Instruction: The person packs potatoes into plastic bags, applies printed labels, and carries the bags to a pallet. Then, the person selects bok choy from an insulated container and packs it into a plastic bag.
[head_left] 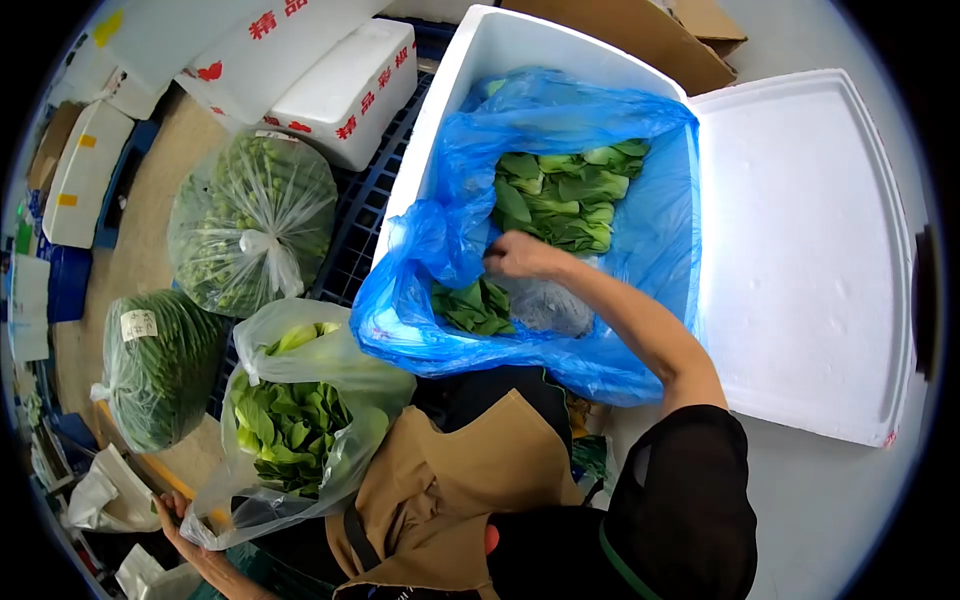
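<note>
My right hand [525,254] reaches into a blue plastic liner [655,255] inside a white foam box [590,45]. Its fingers curl downward, slightly blurred, and what they hold, if anything, is hidden. Just beyond it lie heads of bok choy [570,200], and a smaller bunch of bok choy [473,307] rests on the near side. At lower left, my left hand [180,525] grips the edge of a clear plastic bag [375,400], pulling its mouth wide. Leafy greens [290,430] fill the bottom of that bag.
A foam lid [805,260] leans out to the right of the box. Two tied bags of green vegetables, one round [250,220] and one long [160,370], stand at left. A closed foam box [345,95] sits behind them, near a dark blue pallet [365,210].
</note>
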